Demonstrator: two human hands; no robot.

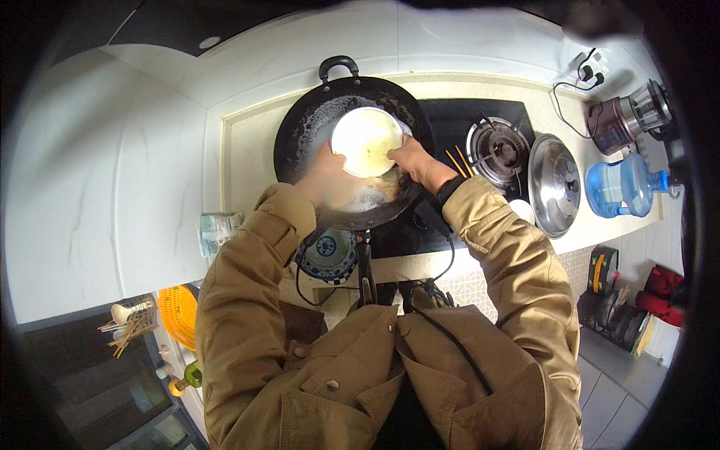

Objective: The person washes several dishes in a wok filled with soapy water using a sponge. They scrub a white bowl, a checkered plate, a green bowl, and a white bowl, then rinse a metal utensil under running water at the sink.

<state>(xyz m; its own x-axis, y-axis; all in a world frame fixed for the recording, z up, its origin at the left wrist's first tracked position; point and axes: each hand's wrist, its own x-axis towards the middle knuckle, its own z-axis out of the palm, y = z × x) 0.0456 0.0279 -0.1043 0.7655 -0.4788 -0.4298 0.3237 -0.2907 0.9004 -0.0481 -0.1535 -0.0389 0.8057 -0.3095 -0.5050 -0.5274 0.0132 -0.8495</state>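
Both my hands hold a round, pale bowl or dish (pixel 367 142) above a large black wok (pixel 289 126). My left hand (pixel 325 175) grips its lower left rim, partly blurred by haze. Its right edge is in my right hand (pixel 413 159), with the thumb over the rim. Whitish residue or foam coats the wok's inner wall. The wok has a loop handle (pixel 338 63) at the back and a long handle (pixel 365 270) pointing towards me. Under the wok's near edge, a blue-patterned bowl (pixel 327 253) is partly hidden.
Right of the wok are wooden chopsticks (pixel 460 162), a gas burner (pixel 502 151), a metal lid (pixel 555 185), a blue water jug (pixel 621 185) and a blender-like appliance (pixel 624 121) with a cord. A wall rises behind. An orange basket (pixel 177 315) stands at lower left.
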